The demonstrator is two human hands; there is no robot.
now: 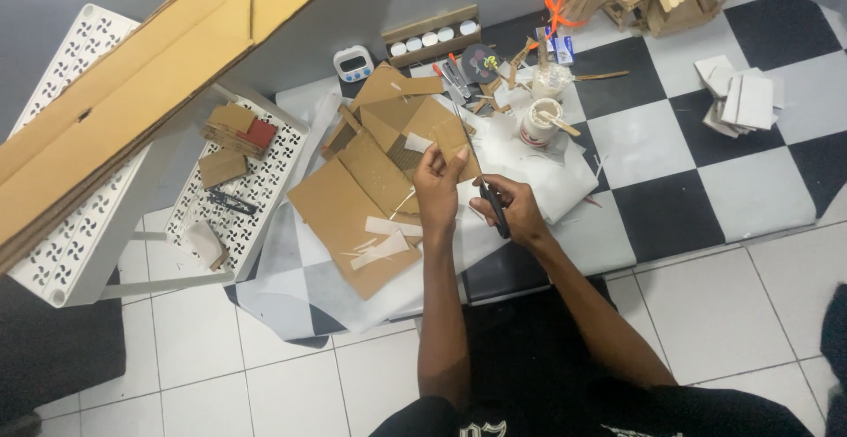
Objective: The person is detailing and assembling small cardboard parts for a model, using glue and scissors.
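Over checkered mat [688,181] | left hand [437,192] fingers pinch one cardboard piece [455,140] | right hand [516,212] fingers grip one scissors [490,201]

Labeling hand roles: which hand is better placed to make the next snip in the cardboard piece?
Right hand, probably: it holds the scissors, blades at the small cardboard piece. The left hand pinches that piece, steadying it.

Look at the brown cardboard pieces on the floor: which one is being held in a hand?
The small piece pinched in the left hand, raised against the scissors in the right hand. The other pieces lie flat, untouched.
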